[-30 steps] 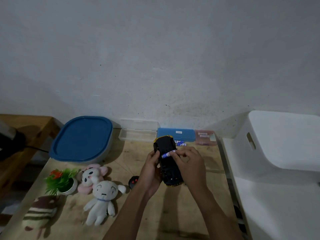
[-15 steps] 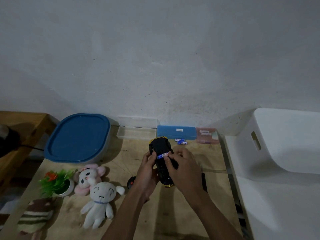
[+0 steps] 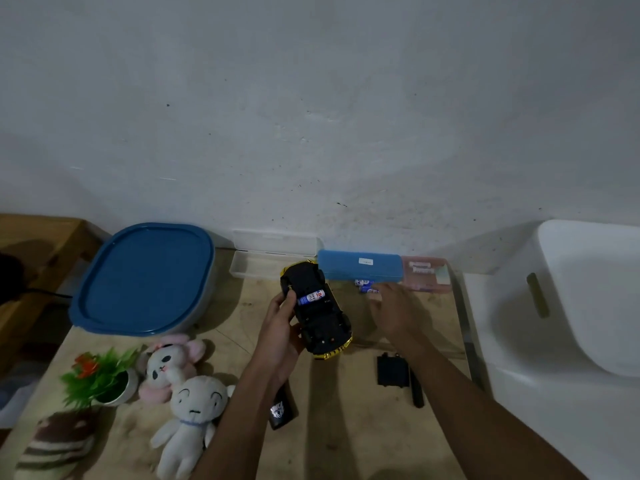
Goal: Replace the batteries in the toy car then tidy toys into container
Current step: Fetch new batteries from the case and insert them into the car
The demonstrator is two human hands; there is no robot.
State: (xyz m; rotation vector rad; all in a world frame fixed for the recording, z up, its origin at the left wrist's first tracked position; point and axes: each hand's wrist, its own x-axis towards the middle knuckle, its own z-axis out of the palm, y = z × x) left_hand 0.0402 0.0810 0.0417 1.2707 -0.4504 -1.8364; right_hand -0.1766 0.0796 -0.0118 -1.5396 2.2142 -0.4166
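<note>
My left hand [image 3: 282, 327] grips the upside-down black and yellow toy car [image 3: 320, 313] above the wooden table [image 3: 329, 427]. A blue and white battery [image 3: 312, 296] lies in the car's open underside compartment. My right hand [image 3: 394, 308] is off the car, fingers stretched toward the loose batteries [image 3: 365, 286] that lie in front of the blue case [image 3: 360, 266]. Whether its fingertips touch them I cannot tell. A black battery cover [image 3: 391, 370] and a black screwdriver [image 3: 417, 389] lie on the table near my right forearm.
A blue-lidded container [image 3: 145, 278] stands back left, a clear open case [image 3: 256, 268] and a pink case [image 3: 427, 271] along the wall. Plush toys [image 3: 194, 407], a small potted plant [image 3: 100, 375] and a striped plush [image 3: 52, 448] lie left. A black remote [image 3: 282, 410] lies under my left forearm. White bin [image 3: 568, 306] right.
My right hand let go of the battery, which now sits in the car's compartment, and moved right and back toward the loose batteries. The left hand still holds the car.
</note>
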